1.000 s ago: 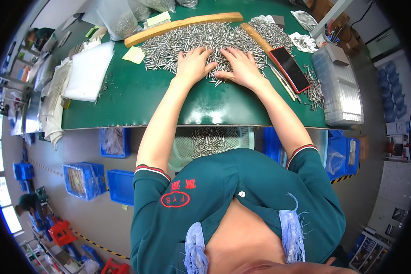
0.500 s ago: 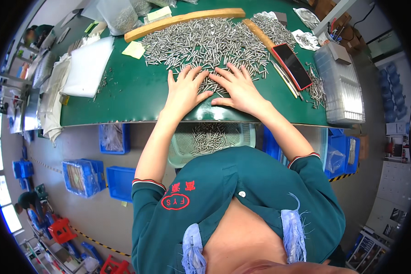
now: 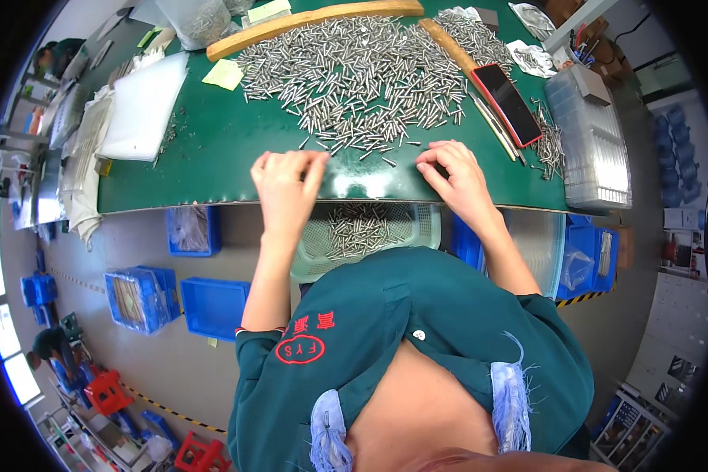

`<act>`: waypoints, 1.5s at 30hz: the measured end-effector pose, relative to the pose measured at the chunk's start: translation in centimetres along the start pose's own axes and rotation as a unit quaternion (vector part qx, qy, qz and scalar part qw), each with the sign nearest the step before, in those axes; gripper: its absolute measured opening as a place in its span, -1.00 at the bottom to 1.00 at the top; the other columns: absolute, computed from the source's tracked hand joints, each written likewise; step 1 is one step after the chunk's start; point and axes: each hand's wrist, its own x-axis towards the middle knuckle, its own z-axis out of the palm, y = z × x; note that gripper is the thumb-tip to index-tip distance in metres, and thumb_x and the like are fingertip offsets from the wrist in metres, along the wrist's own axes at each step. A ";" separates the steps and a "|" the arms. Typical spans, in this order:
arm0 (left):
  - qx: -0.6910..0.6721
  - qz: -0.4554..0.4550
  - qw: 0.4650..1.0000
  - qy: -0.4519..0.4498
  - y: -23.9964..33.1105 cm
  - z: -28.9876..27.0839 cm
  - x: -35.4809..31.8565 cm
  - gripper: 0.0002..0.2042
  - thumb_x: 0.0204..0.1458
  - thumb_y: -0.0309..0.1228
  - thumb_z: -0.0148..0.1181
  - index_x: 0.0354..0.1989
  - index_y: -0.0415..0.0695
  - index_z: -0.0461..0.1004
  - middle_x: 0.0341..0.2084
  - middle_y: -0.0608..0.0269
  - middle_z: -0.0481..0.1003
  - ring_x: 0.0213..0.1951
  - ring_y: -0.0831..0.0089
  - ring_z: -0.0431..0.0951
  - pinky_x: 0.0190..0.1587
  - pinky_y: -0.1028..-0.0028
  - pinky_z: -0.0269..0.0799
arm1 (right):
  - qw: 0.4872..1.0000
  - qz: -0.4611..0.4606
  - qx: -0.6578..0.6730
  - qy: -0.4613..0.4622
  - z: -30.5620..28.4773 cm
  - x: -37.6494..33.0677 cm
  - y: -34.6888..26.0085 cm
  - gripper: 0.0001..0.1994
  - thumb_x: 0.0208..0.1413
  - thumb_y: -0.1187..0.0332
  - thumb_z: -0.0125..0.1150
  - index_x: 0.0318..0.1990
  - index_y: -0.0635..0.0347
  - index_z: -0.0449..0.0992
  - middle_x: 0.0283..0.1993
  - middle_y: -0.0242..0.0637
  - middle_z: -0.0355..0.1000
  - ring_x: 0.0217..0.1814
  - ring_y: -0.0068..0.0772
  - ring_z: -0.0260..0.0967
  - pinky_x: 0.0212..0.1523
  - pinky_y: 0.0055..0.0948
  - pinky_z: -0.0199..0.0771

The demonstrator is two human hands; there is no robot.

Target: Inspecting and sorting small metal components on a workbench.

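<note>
A broad pile of small metal pins lies spread over the green tabletop. My left hand hovers near the table's front edge, left of the pile's near end. Its fingers are loosely bent, the tips turned down and partly hidden, with no object visible in it. My right hand is at the right of the same near end. Its fingers are curved and the thumb stands apart from them, with nothing seen between. A few loose pins lie between the two hands. A green basket holding more pins sits below the front edge.
Wooden bars border the pile behind and at right. A red-edged phone lies beside thin rods. Clear plastic cases stand at right, white foam sheets at left. Blue bins sit on the floor.
Both hands have drawn back from the pile toward the table edge and moved apart. Their fingers, spread flat before, are now bent. The pins they covered now show.
</note>
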 end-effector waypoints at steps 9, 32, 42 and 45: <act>0.077 0.049 0.994 -0.052 2.8 3.9 0.2 -0.85 -0.08 -0.30 0.28 -0.40 -0.05 0.49 -0.41 0.30 0.42 -0.27 0.32 0.40 -0.06 0.25 0.17 | 0.992 -0.070 -0.100 0.022 2.7 1.2 -1.5 -0.84 -0.07 0.32 0.33 -0.31 0.06 0.53 -0.28 -0.38 0.41 0.11 -0.24 0.29 0.29 0.03 0.00; 0.053 0.097 0.986 -0.127 3.8 6.2 3.6 -0.89 -0.11 -0.35 0.25 -0.40 -0.02 0.48 -0.42 0.29 0.41 -0.23 0.29 0.41 -0.14 0.27 0.20 | 0.993 -0.042 -0.109 0.021 1.7 -0.3 -1.1 -0.87 -0.06 0.30 0.32 -0.31 -0.02 0.57 -0.31 -0.45 0.41 0.09 -0.29 0.30 0.31 0.13 -0.09; -0.034 0.132 0.983 -0.126 2.7 2.9 1.6 -0.88 -0.07 -0.45 0.20 -0.32 0.00 0.48 -0.38 0.40 0.43 -0.24 0.36 0.39 -0.09 0.31 0.17 | 0.994 -0.040 -0.102 0.027 2.0 -0.1 -0.8 -0.87 -0.04 0.29 0.31 -0.30 -0.02 0.57 -0.31 -0.44 0.41 0.11 -0.30 0.29 0.30 0.10 -0.06; -0.023 0.134 0.984 -0.114 2.4 2.9 0.3 -0.87 -0.08 -0.47 0.21 -0.33 0.00 0.48 -0.37 0.42 0.43 -0.25 0.38 0.39 -0.10 0.33 0.18 | 0.995 -0.050 -0.086 0.026 2.5 0.0 -1.0 -0.87 -0.07 0.29 0.32 -0.33 -0.01 0.56 -0.29 -0.44 0.40 0.11 -0.33 0.28 0.29 0.13 -0.08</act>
